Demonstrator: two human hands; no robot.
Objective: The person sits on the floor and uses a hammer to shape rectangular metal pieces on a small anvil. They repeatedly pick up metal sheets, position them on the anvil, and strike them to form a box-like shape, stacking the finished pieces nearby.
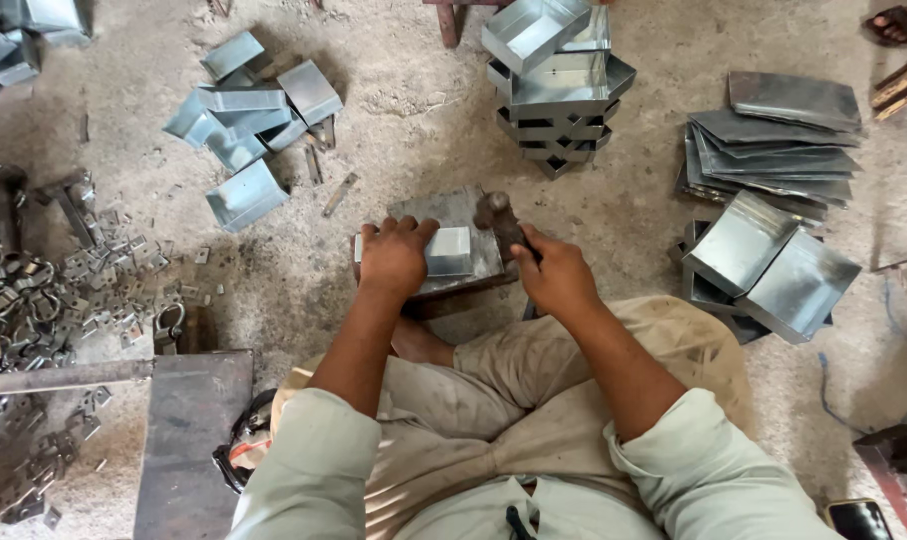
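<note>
Two hands at a dark steel block (pixel 463 215) on the floor, head view: left hand (pixel 393 258) pressed palm-down with fingers curled over a small folded sheet-metal piece (pixel 443 251) lying on the block's top; right hand (pixel 553 275) closed around the handle of a hammer (pixel 498 220), its head resting on the block just right of the piece. Beyond the block, stacked metal trays (pixel 558 85); to its right, flat sheets (pixel 773 140); to its left, loose folded pieces (pixel 243 130).
</note>
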